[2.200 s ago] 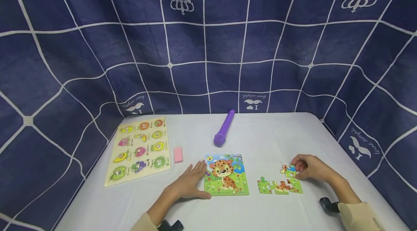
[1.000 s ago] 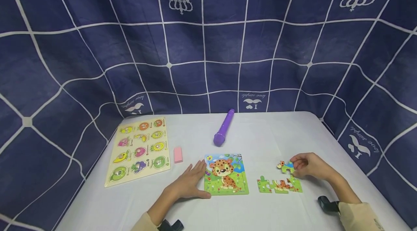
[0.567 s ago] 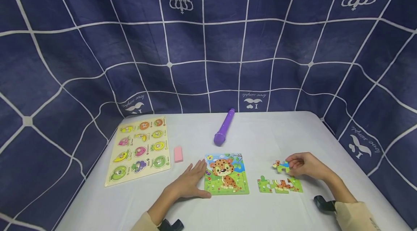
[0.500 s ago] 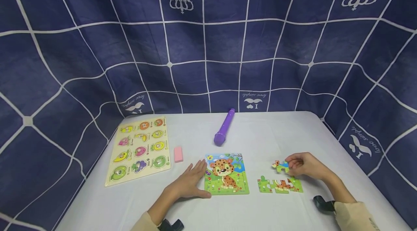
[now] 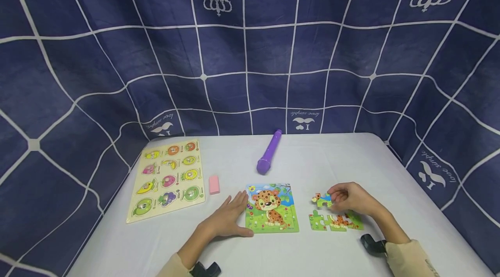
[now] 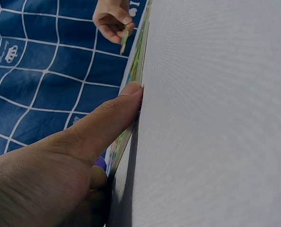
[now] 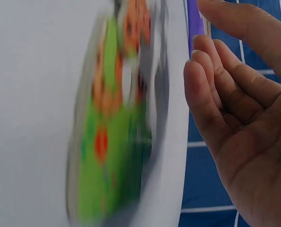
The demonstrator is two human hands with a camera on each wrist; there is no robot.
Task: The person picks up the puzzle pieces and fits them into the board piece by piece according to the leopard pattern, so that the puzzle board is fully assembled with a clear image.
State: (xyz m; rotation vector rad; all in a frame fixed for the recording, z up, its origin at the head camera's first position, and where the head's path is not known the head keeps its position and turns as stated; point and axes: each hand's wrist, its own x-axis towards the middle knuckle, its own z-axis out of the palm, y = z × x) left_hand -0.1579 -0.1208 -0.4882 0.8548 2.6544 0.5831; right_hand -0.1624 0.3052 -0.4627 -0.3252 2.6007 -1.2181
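My right hand [image 5: 349, 199] pinches a jigsaw piece [image 5: 322, 200] with blue, green and spotted orange on it, just above a row of jigsaw pieces [image 5: 338, 222] on the white table. That held piece shows edge-on in the left wrist view, while the row is blurred in the right wrist view. My left hand [image 5: 225, 220] lies with fingers extended along the left side of a square leopard puzzle board [image 5: 273, 212]. Its thumb [image 6: 121, 104] touches the board's edge in the left wrist view.
A fruit puzzle board [image 5: 164, 181] with knobs lies at the left of the table. Beside it is a pink block [image 5: 214, 185]. A purple toy microphone [image 5: 268, 153] lies behind the leopard board. Blue checked cloth [image 5: 250, 51] surrounds the table [image 5: 273, 255].
My right hand has lifted the jigsaw piece away from the right end of the row and carried it leftward. My left hand stays at the leopard board.
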